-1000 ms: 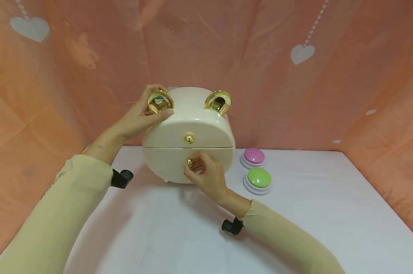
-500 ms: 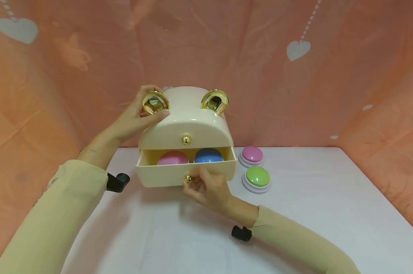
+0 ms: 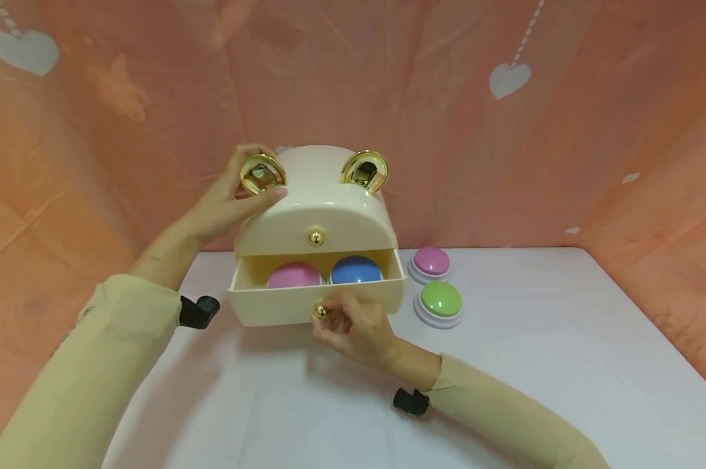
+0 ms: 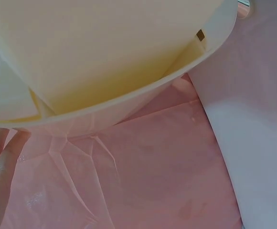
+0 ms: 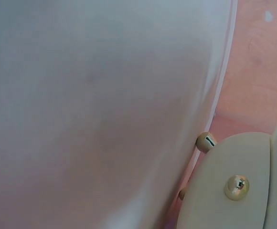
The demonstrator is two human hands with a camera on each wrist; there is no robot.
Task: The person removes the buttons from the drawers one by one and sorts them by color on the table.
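- Fingers of the right hand (image 3: 353, 329) pinch the small gold knob (image 3: 320, 312) on the drawer (image 3: 271, 306); that grip is tight and closed round the knob, thumb and fingertips curled in.
- Drawer, directly behind the knob, stands partly pulled out of the box (image 3: 324, 208). It looks like thin, hard, glossy plastic, so I judge it light and stiff and likely to slide easily; the knob is the one proper place to take hold, being small, round and probably slippery.
- Inside the drawer, just beyond the right grip, sit a pink dome (image 3: 293, 276) and a blue dome (image 3: 355, 269), side by side; they may shift if the drawer is jerked.
- Above them a second gold knob (image 3: 315, 237) marks the upper front of the box.
- Further up and to the left, the left hand (image 3: 232, 198) holds the box top, fingers curled round the left gold ear (image 3: 261, 174). The box seems light enough to skid on the white bench (image 3: 564, 365), so this hold makes sense.
- Right of the right grip, apart from the box, a green button (image 3: 441, 303) and a pink button (image 3: 431, 264) rest on the bench.
- Farthest off hangs the pink curtain (image 3: 505, 130).
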